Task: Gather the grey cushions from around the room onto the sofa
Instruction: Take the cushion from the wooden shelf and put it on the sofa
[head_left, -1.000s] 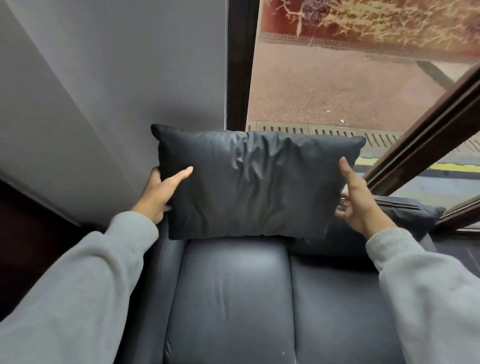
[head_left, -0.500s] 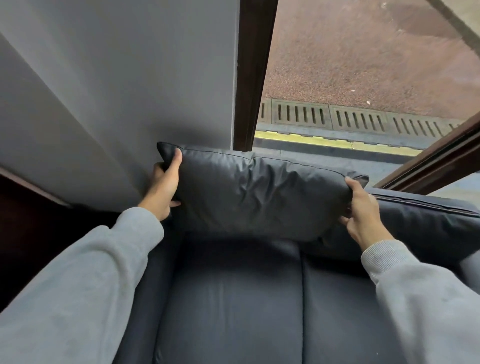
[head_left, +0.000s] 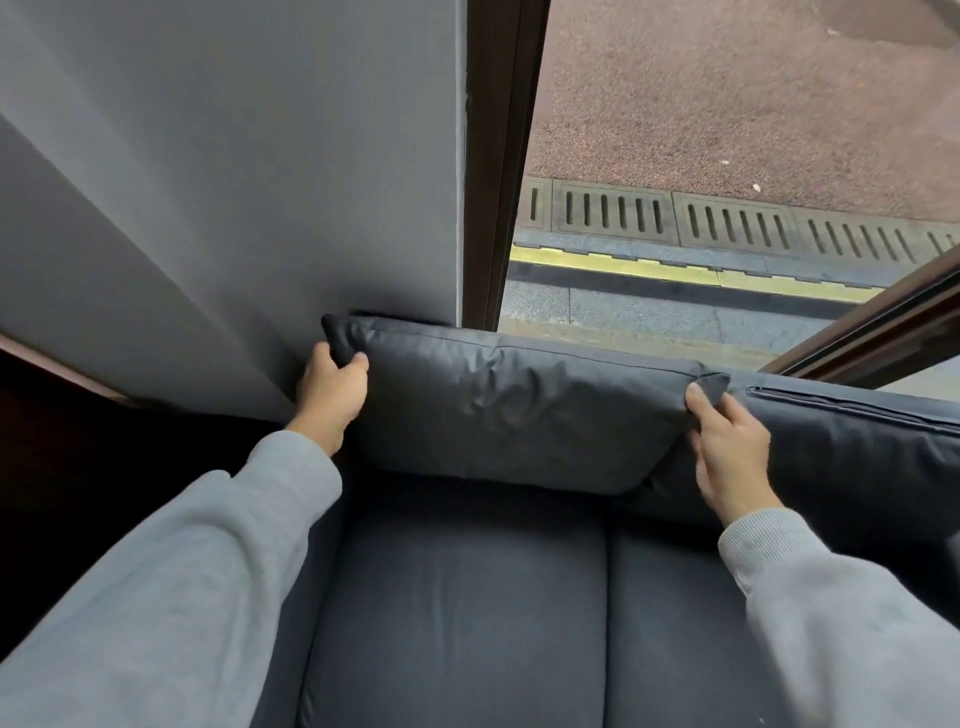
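Left hand (head_left: 332, 395), right hand (head_left: 727, 457) on cushion (head_left: 519, 415)

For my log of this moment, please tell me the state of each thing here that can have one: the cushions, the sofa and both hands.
grey cushion: upright on the sofa, held at both top corners.
second cushion: upright at its right, partly behind it.
left hand: grips the grey cushion's top left corner.
right hand: pinches its top right corner.
sofa: bears both cushions along its back.

Soft window daylight, sharp — edges bowed
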